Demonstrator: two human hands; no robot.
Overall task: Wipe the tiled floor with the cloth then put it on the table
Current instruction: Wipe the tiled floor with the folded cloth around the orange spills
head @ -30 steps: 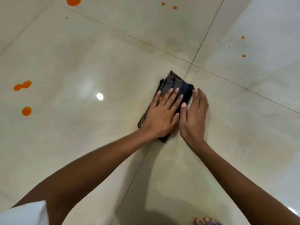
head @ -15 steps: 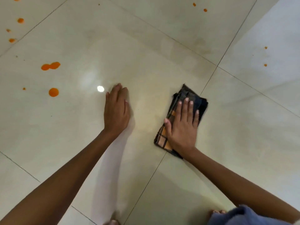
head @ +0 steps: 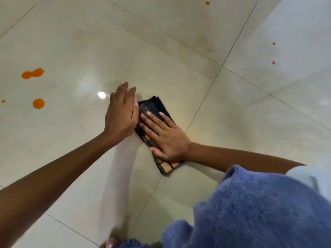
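A folded dark cloth with orange checks lies on the glossy cream tiled floor near the middle of the view. My right hand lies flat on the cloth, fingers straight and spread, pressing it down. My left hand is on the floor just left of the cloth, fingers straight, its edge against the cloth's left side. Most of the cloth is hidden under my right hand.
Orange spill drops sit on the tile to the left, with a double blob above them. Small orange specks dot the right tile and the top edge. Blue fabric fills the lower right.
My right hand has slid the cloth leftward across the tile joint until it met my left hand. The left hand stayed on the floor. The view shifted slightly.
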